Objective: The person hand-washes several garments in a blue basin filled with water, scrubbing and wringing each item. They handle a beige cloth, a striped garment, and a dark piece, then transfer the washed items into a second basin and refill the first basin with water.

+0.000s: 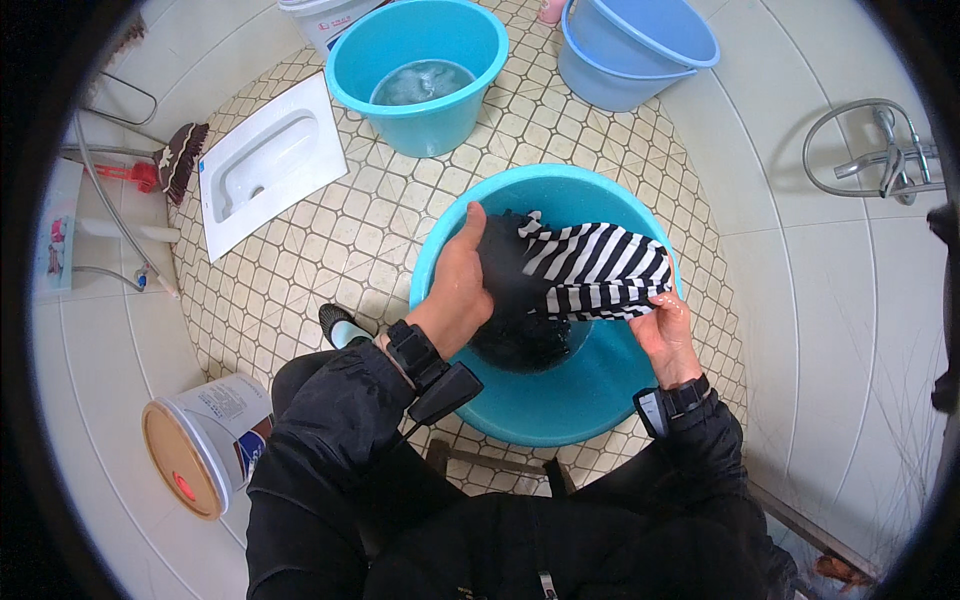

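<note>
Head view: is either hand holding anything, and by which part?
The right hand holds the striped cloth by its right end. The left hand is at the dark cloth; whether it grips cannot be told.

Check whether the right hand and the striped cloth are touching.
Touching. The head view shows the right hand at the right end of the striped cloth, its fingers overlapping the edge with no gap.

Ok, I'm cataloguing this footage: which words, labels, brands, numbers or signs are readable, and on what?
I don't transcribe print, only locate it:
White plastic bucket with tan round lid: side print, mostly too small to read.
White plastic bucket at top edge: red print, not copied.
</note>
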Action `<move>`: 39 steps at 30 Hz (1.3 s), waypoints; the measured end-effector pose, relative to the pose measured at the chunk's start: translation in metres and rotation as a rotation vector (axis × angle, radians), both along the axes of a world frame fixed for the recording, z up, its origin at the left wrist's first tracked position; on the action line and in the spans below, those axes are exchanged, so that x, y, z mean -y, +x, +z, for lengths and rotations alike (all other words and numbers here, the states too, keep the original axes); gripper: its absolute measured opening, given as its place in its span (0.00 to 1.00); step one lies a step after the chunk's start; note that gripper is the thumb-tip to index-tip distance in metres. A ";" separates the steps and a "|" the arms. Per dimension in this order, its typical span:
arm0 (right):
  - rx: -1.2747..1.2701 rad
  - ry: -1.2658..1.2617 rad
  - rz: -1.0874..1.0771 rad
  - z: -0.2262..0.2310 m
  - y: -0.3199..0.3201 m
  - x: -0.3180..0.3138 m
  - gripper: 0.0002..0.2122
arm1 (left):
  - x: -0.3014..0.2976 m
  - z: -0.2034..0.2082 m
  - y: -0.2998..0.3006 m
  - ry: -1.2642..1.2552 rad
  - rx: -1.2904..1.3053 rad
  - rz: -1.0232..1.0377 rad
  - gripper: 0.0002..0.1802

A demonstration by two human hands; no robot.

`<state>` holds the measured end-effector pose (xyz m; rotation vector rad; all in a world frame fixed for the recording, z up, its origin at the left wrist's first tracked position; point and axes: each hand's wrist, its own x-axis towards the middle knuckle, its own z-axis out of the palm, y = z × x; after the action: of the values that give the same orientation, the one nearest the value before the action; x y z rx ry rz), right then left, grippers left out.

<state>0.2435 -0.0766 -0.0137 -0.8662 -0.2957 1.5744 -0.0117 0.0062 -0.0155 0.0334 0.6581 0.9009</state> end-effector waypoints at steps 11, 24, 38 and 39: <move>1.264 0.698 0.317 0.029 -0.080 0.003 0.27 | 0.018 -0.009 0.027 0.108 -0.314 0.007 0.23; 0.867 -0.065 0.077 -0.044 -0.055 -0.046 0.20 | 0.020 0.012 0.022 0.152 -0.681 -0.316 0.16; 1.799 0.272 1.325 -0.262 -0.093 0.012 0.27 | 0.005 0.001 -0.011 0.473 -0.943 -0.399 0.29; 1.731 0.340 1.294 -0.286 -0.095 0.012 0.26 | 0.006 0.000 -0.014 0.460 -0.945 -0.436 0.28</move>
<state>0.1489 -0.0890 -0.2995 -1.6998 -2.6543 1.2020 -0.0258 0.0003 -0.0152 1.0273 1.2363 0.5569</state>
